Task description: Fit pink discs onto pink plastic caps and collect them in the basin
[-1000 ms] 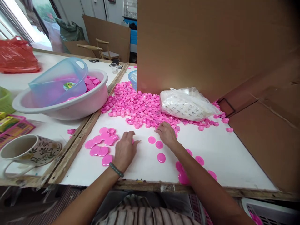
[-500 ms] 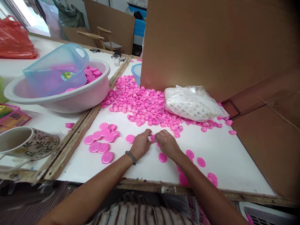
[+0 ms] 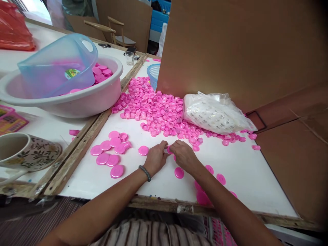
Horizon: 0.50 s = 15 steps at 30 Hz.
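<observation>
My left hand (image 3: 155,158) and my right hand (image 3: 182,155) meet at the middle of the white table (image 3: 238,167), fingers pinched together on a small pink cap (image 3: 169,149) between them. A pile of small pink caps (image 3: 156,111) lies just beyond the hands. Flat pink lids (image 3: 109,153) sit in a cluster to the left, one pink lid (image 3: 143,150) beside my left hand. More pink lids (image 3: 179,172) lie under and right of my right forearm.
A clear plastic bag (image 3: 215,112) rests on the pile by a tall cardboard wall (image 3: 230,48). A white basin (image 3: 77,99) holds a blue tub (image 3: 56,68) and lids at the left. A mug (image 3: 23,152) and a small blue basket (image 3: 153,73) stand nearby.
My left hand came away from the lids at the left and my right hand drew back from the pile; both met at the middle on a cap. The camera tilted down slightly.
</observation>
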{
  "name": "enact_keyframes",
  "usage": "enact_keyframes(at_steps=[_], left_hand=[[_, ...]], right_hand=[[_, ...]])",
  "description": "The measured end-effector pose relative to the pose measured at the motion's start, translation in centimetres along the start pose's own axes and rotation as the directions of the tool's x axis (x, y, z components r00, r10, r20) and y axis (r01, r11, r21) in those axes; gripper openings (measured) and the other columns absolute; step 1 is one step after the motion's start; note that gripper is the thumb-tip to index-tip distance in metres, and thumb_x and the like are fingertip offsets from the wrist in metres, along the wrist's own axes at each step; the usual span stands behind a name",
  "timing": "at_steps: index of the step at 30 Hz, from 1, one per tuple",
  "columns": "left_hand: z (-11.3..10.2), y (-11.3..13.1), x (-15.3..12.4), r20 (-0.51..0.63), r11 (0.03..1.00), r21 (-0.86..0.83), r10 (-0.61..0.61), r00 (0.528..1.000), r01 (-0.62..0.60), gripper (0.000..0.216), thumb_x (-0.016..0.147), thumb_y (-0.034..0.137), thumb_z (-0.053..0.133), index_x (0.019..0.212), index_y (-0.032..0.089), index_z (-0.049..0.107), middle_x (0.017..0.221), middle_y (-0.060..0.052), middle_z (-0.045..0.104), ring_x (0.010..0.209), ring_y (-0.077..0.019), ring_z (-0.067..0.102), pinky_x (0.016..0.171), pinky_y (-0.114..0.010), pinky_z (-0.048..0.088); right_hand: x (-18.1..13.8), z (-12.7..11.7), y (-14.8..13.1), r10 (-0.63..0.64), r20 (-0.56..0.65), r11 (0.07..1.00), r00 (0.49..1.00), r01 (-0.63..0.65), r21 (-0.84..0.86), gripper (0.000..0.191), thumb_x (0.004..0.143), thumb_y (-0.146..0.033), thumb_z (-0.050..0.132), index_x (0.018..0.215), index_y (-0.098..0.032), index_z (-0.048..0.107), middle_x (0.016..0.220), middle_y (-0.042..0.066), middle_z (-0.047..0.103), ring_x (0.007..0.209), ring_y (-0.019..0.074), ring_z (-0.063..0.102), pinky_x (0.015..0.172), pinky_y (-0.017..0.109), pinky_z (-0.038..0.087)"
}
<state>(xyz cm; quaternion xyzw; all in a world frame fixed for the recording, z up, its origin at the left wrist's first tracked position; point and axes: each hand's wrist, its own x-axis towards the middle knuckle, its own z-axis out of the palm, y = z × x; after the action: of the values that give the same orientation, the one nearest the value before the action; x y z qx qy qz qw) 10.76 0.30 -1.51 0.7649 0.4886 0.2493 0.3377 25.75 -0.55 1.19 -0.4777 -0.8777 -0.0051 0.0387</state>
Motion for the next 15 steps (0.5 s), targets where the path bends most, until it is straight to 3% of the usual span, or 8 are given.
enact_keyframes(at_steps=[8, 11, 15], left_hand=[[0.0, 0.0, -0.1, -0.016, 0.998, 0.066, 0.005, 1.0, -0.004, 0.031, 0.072, 0.007, 0.048, 0.101, 0.019, 0.046, 0.08, -0.001, 0.064, 0.072, -0.0176, 0.06, 0.059, -0.025, 0.041], [-0.1, -0.1, 0.0, -0.021, 1.0, 0.012, 0.014, 1.0, -0.014, 0.033, 0.072, 0.009, 0.051, 0.103, 0.018, 0.046, 0.083, -0.002, 0.064, 0.069, -0.0157, 0.059, 0.062, -0.025, 0.042], [-0.8, -0.2, -0.5, 0.002, 0.996, -0.035, 0.079, 0.997, -0.079, 0.03, 0.075, 0.024, 0.055, 0.105, 0.019, 0.05, 0.093, -0.004, 0.063, 0.075, -0.0159, 0.058, 0.068, -0.026, 0.043]], right_hand=[[0.4, 0.0, -1.6, -0.019, 0.004, 0.981, 1.0, 0.019, -0.191, 0.022, 0.075, 0.001, 0.041, 0.079, -0.012, 0.059, 0.07, 0.006, 0.055, 0.073, 0.0195, 0.044, 0.064, 0.031, 0.033], [0.1, 0.4, -1.4, 0.022, -0.066, 0.995, 0.998, -0.029, -0.1, 0.025, 0.072, 0.003, 0.041, 0.079, -0.013, 0.059, 0.07, 0.006, 0.057, 0.074, 0.0189, 0.044, 0.065, 0.03, 0.034], [-0.8, 1.4, -2.2, 0.257, -0.182, 0.96, 0.949, -0.229, 0.162, 0.02, 0.073, -0.001, 0.043, 0.077, -0.013, 0.059, 0.074, 0.005, 0.059, 0.075, 0.017, 0.048, 0.067, 0.027, 0.037]])
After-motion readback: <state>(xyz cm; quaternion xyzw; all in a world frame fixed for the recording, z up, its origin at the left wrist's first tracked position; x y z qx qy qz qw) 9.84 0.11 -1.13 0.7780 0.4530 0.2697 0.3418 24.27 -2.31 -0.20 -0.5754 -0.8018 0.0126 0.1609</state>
